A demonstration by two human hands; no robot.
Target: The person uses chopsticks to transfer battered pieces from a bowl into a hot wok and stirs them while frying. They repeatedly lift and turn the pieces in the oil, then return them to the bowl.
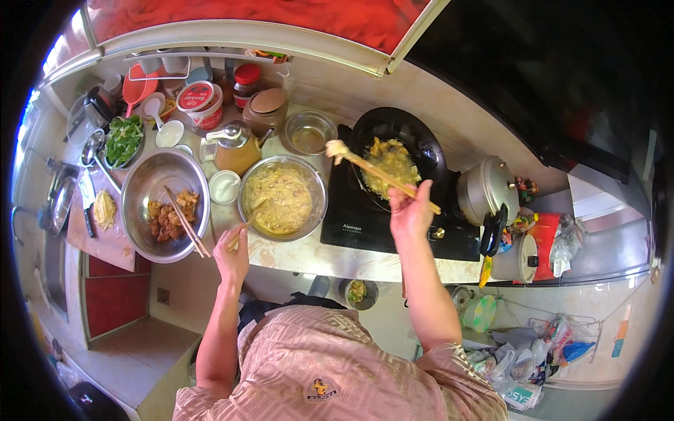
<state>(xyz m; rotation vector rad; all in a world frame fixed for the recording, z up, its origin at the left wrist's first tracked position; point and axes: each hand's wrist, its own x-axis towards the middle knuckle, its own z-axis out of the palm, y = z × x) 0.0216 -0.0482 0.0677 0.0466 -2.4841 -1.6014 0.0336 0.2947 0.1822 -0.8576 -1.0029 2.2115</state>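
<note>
My left hand [233,255] grips a thin wooden utensil [256,213] whose far end dips into a steel bowl [323,202] of pale yellow batter with pieces [279,197]. My right hand [413,213] holds wooden chopsticks [376,173]. A pale, coated piece of food [337,151] is at their far tip, left of the wok's rim. Golden pieces [389,158] bubble in oil inside the black wok [426,134]. To the left, browned fried pieces [167,218] lie in a large steel basin [138,184], with another pair of chopsticks [187,223] leaning over its edge.
The wok sits on a black glass cooktop [363,237], beside a pressure cooker [482,192]. Behind the bowls stand an oil jug [237,155], a glass bowl [310,131] and several jars. A knife [88,200] and pale shreds [104,209] rest on a cutting board [113,247].
</note>
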